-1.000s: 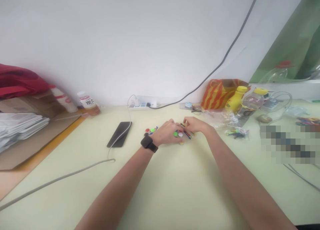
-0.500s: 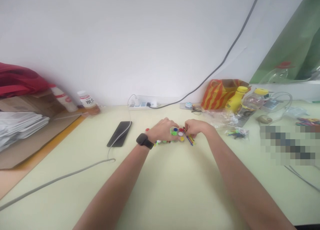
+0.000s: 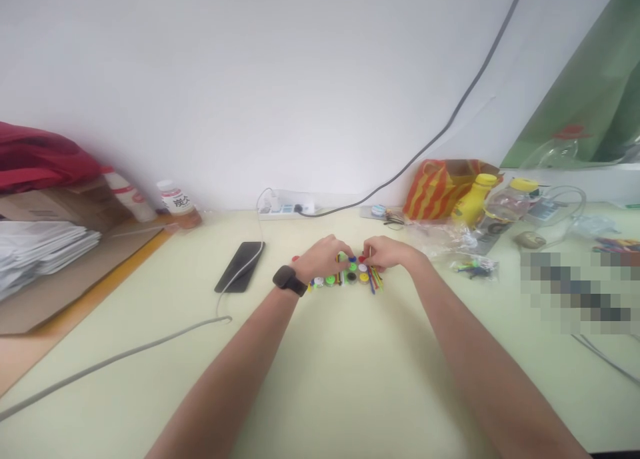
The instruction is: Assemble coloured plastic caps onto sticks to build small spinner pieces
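Observation:
Small round coloured discs, red, white, yellow, green, blue and black, stand in short rows on the pale table. My left hand (image 3: 326,256), with a black watch (image 3: 290,280) on its wrist, rests over the left rows. Its bent thumb and index finger reach the blue disc (image 3: 353,259) and the green disc (image 3: 353,268); what lies between the fingertips is too small to tell. My right hand (image 3: 387,251) is closed in a pinch at the upper end of a bunch of thin coloured strips (image 3: 373,282), beside the white disc (image 3: 363,268) and the yellow disc (image 3: 365,278).
A black phone (image 3: 241,267) with a cable across it lies left. Behind are a power strip (image 3: 285,206) and a labelled bottle (image 3: 179,206). To the right stand a striped bag (image 3: 427,189), a yellow bottle (image 3: 473,199) and a clear packet of coloured pieces (image 3: 474,268).
My left hand has drawn back slightly to the left, uncovering more discs. My right hand has shifted a little left, and the strips' lower ends have swung left too.

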Motion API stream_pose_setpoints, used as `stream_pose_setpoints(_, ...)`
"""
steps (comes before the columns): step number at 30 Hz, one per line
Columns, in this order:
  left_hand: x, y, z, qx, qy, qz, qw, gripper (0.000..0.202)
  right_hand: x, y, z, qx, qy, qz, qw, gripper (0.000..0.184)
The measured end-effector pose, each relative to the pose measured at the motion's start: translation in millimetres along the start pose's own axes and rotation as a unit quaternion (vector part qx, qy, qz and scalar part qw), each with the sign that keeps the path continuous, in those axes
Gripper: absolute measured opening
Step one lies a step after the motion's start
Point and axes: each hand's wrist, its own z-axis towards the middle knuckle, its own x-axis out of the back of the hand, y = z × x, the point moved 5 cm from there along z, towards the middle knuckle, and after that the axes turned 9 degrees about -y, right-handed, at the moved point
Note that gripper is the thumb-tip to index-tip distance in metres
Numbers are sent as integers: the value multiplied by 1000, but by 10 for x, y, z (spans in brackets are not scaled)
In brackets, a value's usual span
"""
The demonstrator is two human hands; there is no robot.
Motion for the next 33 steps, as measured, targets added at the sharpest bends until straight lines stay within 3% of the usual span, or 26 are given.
stream_pose_setpoints(5,64,7,-33,4,8,-5,1000,28,20,4,0,11,7,4,1000,11)
stream_pose_setpoints(12,68,118,-48,-26,-52,-24,998,49,35,45,-70,3,-33,12,999,17)
stream_pose_setpoints(18,-75,282,24,-61,-10,-4,998,66,82,76,-182,-11,-61,-11,998,20)
stream_pose_setpoints(22,-223,400,51,-55,12,18,998,88,81,117,-175,-27,-74,-21,997,8)
stream_pose_setpoints(24,-262,434,58,-57,23,23,998,86,51,132,-158,-32,-88,-17,995,1)
stream_pose_setpoints(28,-277,429,69,-43,39,37,998,74,-13,146,-144,-39,-122,-4,992,11)
stream_pose_setpoints(33,-300,487,70,-39,59,48,996,86,-32,143,-142,-39,-129,4,991,18)
